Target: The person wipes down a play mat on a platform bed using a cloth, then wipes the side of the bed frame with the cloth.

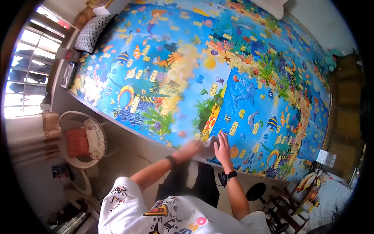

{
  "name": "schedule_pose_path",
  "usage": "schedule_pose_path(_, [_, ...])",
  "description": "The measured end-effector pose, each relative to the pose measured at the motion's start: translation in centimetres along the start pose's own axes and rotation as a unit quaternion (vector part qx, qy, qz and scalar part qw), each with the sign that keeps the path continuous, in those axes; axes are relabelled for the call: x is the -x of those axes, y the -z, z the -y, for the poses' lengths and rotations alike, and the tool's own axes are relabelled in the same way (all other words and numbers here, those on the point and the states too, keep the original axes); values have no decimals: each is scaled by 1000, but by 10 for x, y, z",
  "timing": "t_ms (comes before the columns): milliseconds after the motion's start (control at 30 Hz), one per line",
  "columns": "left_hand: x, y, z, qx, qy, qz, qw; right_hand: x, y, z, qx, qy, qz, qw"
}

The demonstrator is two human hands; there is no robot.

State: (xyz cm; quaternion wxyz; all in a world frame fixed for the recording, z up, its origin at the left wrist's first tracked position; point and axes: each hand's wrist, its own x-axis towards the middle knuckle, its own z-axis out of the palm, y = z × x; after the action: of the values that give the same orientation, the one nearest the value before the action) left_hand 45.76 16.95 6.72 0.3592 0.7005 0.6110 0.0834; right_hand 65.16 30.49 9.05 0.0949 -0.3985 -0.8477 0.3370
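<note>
A small greyish-white cloth-like piece [210, 145] lies bunched at the near edge of the mat [237, 101], which is printed with sea animals and letters. My left hand [191, 149], with a dark band on the wrist, is at its left side. Motion smears the left fingers, so their grip is unclear. On the right side, my right hand [222, 150] rests against the piece with its fingers stretched out and pointing away from me. A black watch [229, 176] is on the right wrist. What the piece is exactly cannot be made out.
A round chair [64, 134] with a red cushion [76, 142] stands at the left, below a barred window [33, 70]. A patterned pillow [93, 34] lies at the far left corner. Lower right are a dark round stool seat [256, 191] and a wooden rack [307, 195].
</note>
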Motion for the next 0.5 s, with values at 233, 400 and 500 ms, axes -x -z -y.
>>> schedule_pose_path(233, [208, 149, -59, 106, 197, -140, 964, -2, 168, 152, -95, 114, -124, 981])
schedule_pose_path(400, [301, 190, -139, 23, 155, -369, 916, 104, 304, 330, -275, 319, -211, 882])
schedule_pose_path(500, [343, 172, -195, 48, 184, -403, 895, 169, 323, 418, -534, 545, -142, 631])
